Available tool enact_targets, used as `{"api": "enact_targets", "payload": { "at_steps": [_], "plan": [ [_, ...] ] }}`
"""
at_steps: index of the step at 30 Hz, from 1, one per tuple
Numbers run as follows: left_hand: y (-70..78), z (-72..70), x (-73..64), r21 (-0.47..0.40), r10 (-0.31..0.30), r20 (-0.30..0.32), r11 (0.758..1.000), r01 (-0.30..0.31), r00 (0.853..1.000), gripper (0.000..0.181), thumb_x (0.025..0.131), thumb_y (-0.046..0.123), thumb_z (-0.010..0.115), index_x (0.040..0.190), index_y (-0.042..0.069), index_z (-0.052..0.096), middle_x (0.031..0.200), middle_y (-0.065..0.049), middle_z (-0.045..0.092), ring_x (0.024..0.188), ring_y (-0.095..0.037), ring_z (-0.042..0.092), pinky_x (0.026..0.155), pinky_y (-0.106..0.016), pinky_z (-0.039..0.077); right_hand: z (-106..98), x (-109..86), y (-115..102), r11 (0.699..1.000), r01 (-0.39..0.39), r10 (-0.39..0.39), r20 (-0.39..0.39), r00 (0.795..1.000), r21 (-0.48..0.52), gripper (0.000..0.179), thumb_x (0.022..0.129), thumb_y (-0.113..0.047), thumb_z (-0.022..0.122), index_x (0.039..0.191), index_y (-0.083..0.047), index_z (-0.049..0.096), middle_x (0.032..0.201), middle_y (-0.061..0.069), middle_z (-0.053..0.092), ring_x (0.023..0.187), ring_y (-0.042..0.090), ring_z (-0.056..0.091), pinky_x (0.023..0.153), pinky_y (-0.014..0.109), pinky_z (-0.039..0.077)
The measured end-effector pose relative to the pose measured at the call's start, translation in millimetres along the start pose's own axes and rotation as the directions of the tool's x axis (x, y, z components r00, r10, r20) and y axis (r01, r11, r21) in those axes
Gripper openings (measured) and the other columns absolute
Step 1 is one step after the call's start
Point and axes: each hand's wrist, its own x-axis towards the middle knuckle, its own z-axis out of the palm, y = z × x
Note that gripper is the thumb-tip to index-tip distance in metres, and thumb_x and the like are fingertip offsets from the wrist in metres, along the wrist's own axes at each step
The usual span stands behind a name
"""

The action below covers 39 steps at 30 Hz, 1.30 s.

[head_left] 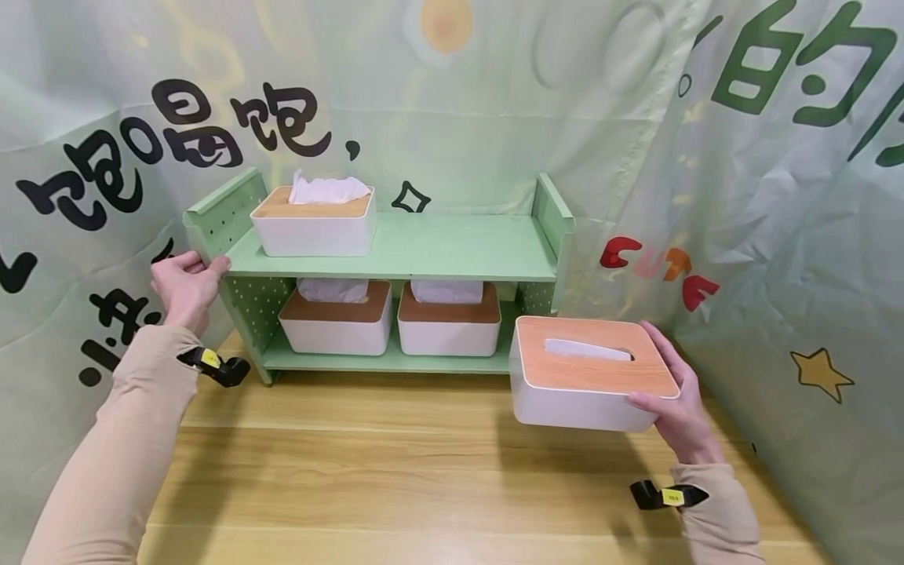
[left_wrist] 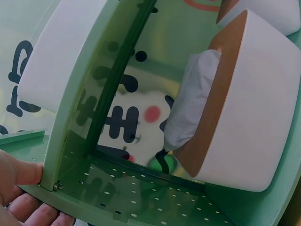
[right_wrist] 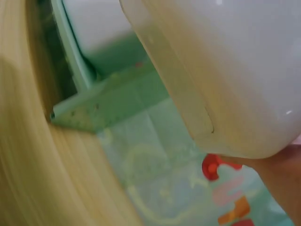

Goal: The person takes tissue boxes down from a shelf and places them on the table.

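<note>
My right hand (head_left: pixel 681 408) holds a white tissue box (head_left: pixel 582 410) with a wood-look lid by its right end, raised above the table in front of the shelf's lower right part. White tissue shows inside its slot. At the left, my left hand (head_left: pixel 187 286) grips the side edge of a green two-tier shelf (head_left: pixel 452 243), thumb at the board's front corner and fingers around the perforated side panel (left_wrist: pixel 136 193). One tissue box (head_left: pixel 314 235) stands on the upper tier at left. Below it are two more, a left one (head_left: pixel 339 337) and a middle one (head_left: pixel 448 339).
The shelf stands on a wood-grain table (head_left: pixel 395 463). Printed fabric (head_left: pixel 466 149) hangs behind it, and another fabric wall (head_left: pixel 798 314) runs close along the right side. Raised side panels (head_left: pixel 554 212) bound the upper tier.
</note>
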Motion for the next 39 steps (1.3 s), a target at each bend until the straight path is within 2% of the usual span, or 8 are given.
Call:
{"api": "enact_targets", "payload": {
  "at_steps": [7, 13, 20, 24, 29, 31, 35, 39],
  "plan": [
    [0.1, -0.1, 1.3, 0.028, 0.004, 0.009, 1.0, -0.004, 1.0, 0.059, 0.094, 0.026, 0.069, 0.148, 0.014, 0.049, 0.146, -0.01, 0.056, 0.084, 0.011, 0.058, 0.099, -0.012, 0.052, -21, -9.7, 8, 1.0, -0.002, 0.002, -0.023, 1.0, -0.002, 0.094, 0.076, 0.02, 0.061, 0.159, -0.009, 0.028, 0.148, -0.005, 0.048, 0.125, 0.01, 0.048, 0.095, 0.016, 0.05],
    [0.5, -0.8, 1.8, -0.02, -0.017, -0.002, 1.0, 0.017, 1.0, 0.057, 0.093, 0.022, 0.071, 0.147, 0.015, 0.05, 0.145, -0.01, 0.056, 0.084, 0.009, 0.059, 0.098, -0.011, 0.052, -36, -12.9, 14, 0.999, -0.019, 0.018, -0.06, 0.998, -0.028, 0.093, 0.076, 0.021, 0.06, 0.158, -0.01, 0.029, 0.148, -0.005, 0.047, 0.126, 0.009, 0.047, 0.094, 0.014, 0.051],
    [-0.3, -2.4, 2.5, -0.007, 0.01, 0.008, 1.0, -0.01, 1.0, 0.057, 0.092, 0.022, 0.072, 0.145, 0.012, 0.052, 0.124, 0.004, 0.07, 0.075, 0.012, 0.058, 0.077, -0.003, 0.052, -59, -10.0, 24, 0.999, 0.015, -0.015, -0.016, 1.0, -0.031, 0.093, 0.076, 0.022, 0.059, 0.158, -0.013, 0.031, 0.148, -0.007, 0.047, 0.126, 0.005, 0.048, 0.094, 0.012, 0.051],
    [0.3, -1.3, 2.3, -0.01, 0.025, 0.016, 1.0, -0.024, 1.0, 0.057, 0.092, 0.022, 0.072, 0.145, 0.012, 0.052, 0.14, -0.009, 0.06, 0.077, 0.011, 0.059, 0.079, -0.004, 0.053, -69, -8.2, 30, 0.999, -0.003, 0.002, -0.025, 1.0, -0.051, 0.093, 0.078, 0.021, 0.059, 0.158, -0.014, 0.03, 0.148, -0.007, 0.045, 0.126, 0.005, 0.047, 0.094, 0.011, 0.05],
    [1.0, 0.8, 2.1, 0.018, 0.04, 0.009, 0.999, -0.041, 0.999, 0.055, 0.093, 0.024, 0.071, 0.144, 0.014, 0.053, 0.121, 0.012, 0.07, 0.075, 0.013, 0.057, 0.077, -0.003, 0.051, -78, -7.9, 39, 0.996, -0.052, 0.048, -0.055, 0.997, -0.071, 0.092, 0.08, 0.019, 0.06, 0.159, -0.017, 0.029, 0.147, -0.01, 0.043, 0.124, 0.004, 0.045, 0.093, 0.009, 0.048],
    [1.0, 1.3, 2.0, 0.043, 0.043, 0.009, 0.998, -0.043, 0.999, 0.056, 0.093, 0.026, 0.07, 0.145, 0.015, 0.053, 0.121, 0.013, 0.07, 0.076, 0.014, 0.056, 0.079, -0.003, 0.051, -81, -7.5, 42, 0.994, -0.071, 0.067, -0.059, 0.996, -0.08, 0.092, 0.081, 0.018, 0.06, 0.159, -0.018, 0.027, 0.147, -0.011, 0.042, 0.124, 0.004, 0.044, 0.093, 0.008, 0.048],
    [1.1, 0.9, 1.3, 0.033, 0.028, 0.009, 0.999, -0.028, 1.0, 0.057, 0.093, 0.026, 0.07, 0.146, 0.015, 0.052, 0.143, -0.009, 0.058, 0.077, 0.013, 0.056, 0.089, -0.007, 0.053, -84, -3.5, 47, 0.99, -0.108, 0.105, -0.044, 0.994, -0.092, 0.093, 0.084, 0.014, 0.063, 0.16, -0.021, 0.024, 0.152, -0.009, 0.035, 0.128, 0.006, 0.039, 0.092, 0.007, 0.048],
    [0.1, -0.5, 1.4, 0.013, 0.015, 0.007, 1.0, -0.015, 1.0, 0.056, 0.093, 0.024, 0.071, 0.145, 0.014, 0.052, 0.135, -0.004, 0.064, 0.075, 0.013, 0.057, 0.092, -0.008, 0.053, -86, 1.6, 52, 0.986, -0.132, 0.131, -0.016, 0.991, -0.104, 0.095, 0.086, 0.01, 0.066, 0.161, -0.025, 0.02, 0.157, -0.006, 0.027, 0.133, 0.009, 0.032, 0.093, 0.005, 0.046]
  ]
}}
